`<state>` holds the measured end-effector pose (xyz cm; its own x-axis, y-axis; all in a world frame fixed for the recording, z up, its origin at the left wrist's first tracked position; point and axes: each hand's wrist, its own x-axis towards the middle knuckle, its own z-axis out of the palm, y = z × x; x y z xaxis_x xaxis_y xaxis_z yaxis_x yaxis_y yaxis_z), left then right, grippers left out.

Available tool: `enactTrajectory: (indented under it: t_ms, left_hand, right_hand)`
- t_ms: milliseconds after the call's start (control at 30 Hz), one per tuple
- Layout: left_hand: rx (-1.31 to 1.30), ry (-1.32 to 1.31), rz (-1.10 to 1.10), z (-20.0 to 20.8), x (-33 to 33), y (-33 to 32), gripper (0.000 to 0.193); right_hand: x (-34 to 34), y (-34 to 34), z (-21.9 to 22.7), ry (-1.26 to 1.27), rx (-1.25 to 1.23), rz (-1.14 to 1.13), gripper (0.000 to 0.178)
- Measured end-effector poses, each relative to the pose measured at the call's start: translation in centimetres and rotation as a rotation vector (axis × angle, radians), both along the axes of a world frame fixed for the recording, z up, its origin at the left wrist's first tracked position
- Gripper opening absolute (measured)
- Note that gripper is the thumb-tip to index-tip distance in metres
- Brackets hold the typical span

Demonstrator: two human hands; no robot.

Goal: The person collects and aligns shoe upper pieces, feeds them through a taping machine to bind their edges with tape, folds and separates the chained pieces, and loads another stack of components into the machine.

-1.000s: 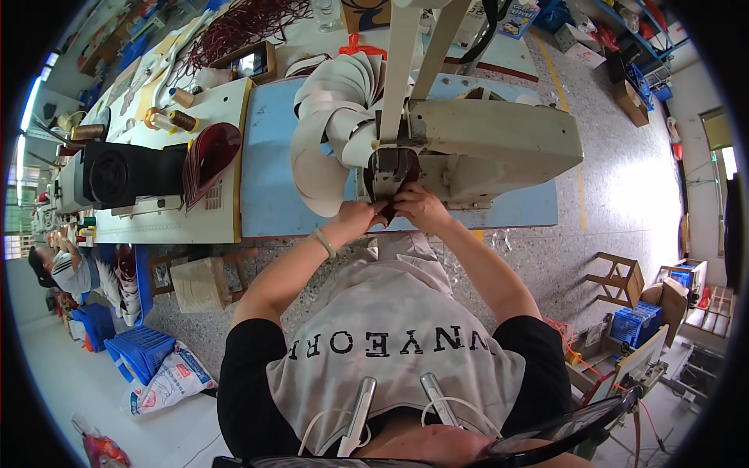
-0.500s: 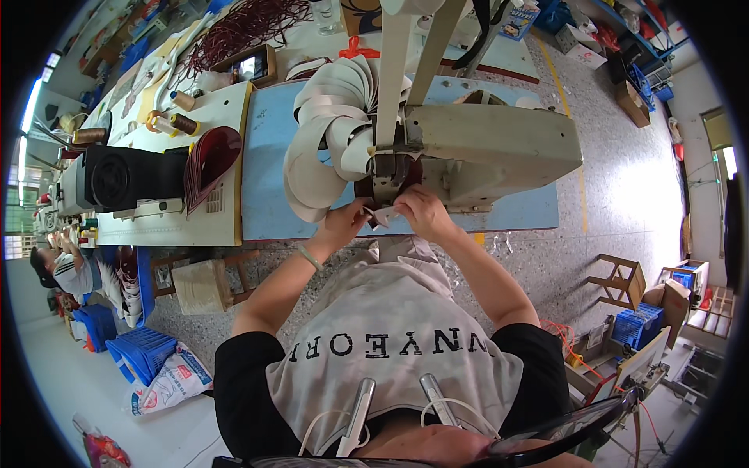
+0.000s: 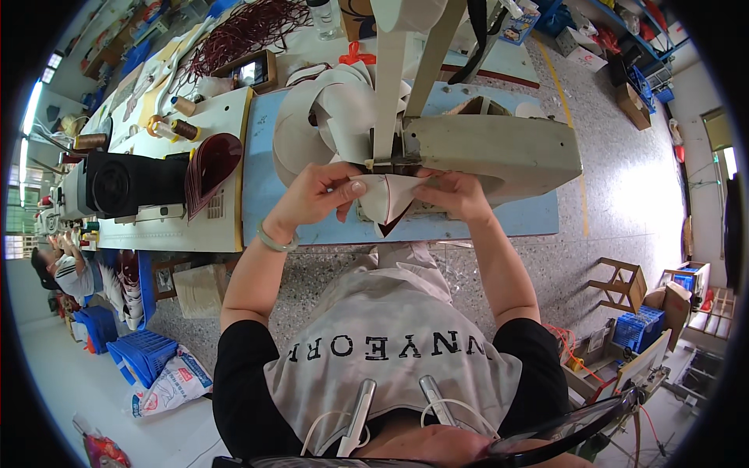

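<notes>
A white shoe-upper piece (image 3: 376, 195) with a thin red line down its middle and a dark red underside hangs at the near end of a sewing machine (image 3: 499, 152). My left hand (image 3: 314, 196) grips its left side, thumb on the white face. On the other side my right hand (image 3: 460, 195) pinches the right edge, close under the machine head. The far end of the piece is hidden beneath the head. Behind my left hand lies a fanned pile of white curved pieces (image 3: 300, 117) on the blue tabletop (image 3: 269, 226).
Left of the blue top is another table with a black machine (image 3: 125, 179), dark red curved pieces (image 3: 214, 164) and thread spools (image 3: 183, 129). Dark red strips (image 3: 250, 35) lie farther back. A wooden stool (image 3: 620, 282) stands on the floor at right. Another person (image 3: 74, 269) sits far left.
Both hands have moved apart and away from me. The white piece between them now shows spread out, its red line visible. The pile of white pieces has shifted and fanned differently.
</notes>
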<state>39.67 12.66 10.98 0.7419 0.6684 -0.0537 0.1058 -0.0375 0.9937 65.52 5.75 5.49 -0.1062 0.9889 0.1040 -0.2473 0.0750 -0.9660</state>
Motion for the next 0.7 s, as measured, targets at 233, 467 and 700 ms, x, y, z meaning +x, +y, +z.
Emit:
enactTrajectory:
  t_ms: [233, 467, 700]
  left_hand:
    - [0.037, 0.004, 0.039, -0.4, 0.1, 0.8, 0.028]
    - [-0.168, -0.125, 0.152, -2.0, 1.0, 3.5, 0.031]
    - [0.458, 0.178, 0.631, -2.7, 0.3, -1.0, 0.017]
  right_hand:
    - [0.5, 1.6, 1.3, 0.101, -0.131, -0.064, 0.049]
    - [2.3, 6.9, -2.5, 0.61, -0.196, -0.089, 0.025]
    - [2.5, 1.6, -3.5, -0.312, 0.063, -0.502, 0.02]
